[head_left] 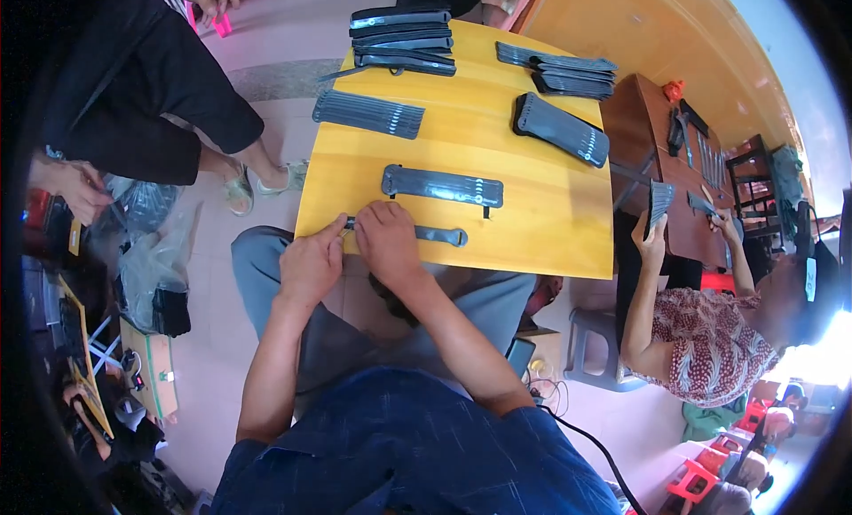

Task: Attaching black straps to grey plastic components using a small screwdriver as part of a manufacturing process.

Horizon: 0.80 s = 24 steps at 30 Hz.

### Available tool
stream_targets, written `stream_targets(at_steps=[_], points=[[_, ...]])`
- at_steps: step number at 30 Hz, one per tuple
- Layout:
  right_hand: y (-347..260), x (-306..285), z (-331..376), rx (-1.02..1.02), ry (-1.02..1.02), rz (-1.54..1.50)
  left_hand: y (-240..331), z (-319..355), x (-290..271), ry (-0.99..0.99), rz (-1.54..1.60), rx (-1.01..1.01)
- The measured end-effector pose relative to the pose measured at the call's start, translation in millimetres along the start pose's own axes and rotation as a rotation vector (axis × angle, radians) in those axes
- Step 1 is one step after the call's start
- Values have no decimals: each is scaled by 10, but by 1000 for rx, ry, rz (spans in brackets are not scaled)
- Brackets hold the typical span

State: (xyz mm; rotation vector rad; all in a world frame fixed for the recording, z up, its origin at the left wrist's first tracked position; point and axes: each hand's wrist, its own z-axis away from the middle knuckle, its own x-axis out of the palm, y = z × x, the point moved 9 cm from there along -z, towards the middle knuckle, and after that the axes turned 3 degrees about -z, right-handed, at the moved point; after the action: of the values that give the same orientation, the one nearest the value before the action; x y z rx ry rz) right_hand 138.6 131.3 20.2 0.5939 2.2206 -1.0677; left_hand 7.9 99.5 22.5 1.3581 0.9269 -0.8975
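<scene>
A long dark grey strap-like strip (441,235) lies along the near edge of the yellow table (532,222). My right hand (383,240) presses down on its left part, fingers curled over it. My left hand (311,262) pinches the strip's left end at the table corner. Just beyond lies a wider dark grey strip (442,187) with a row of small light marks.
Several stacks of the same dark strips sit farther back: one at the left (368,113), one at the top (402,38), one at the top right (559,71), one at the right (561,129). A person (710,338) works at a brown table on the right; another person's legs (177,98) stand at the left.
</scene>
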Motion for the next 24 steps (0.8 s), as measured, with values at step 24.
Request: stream_targets(at_steps=[24], points=[[-43,-40,-26,-81,-8,5,-46,-25,16,-47,18,16]])
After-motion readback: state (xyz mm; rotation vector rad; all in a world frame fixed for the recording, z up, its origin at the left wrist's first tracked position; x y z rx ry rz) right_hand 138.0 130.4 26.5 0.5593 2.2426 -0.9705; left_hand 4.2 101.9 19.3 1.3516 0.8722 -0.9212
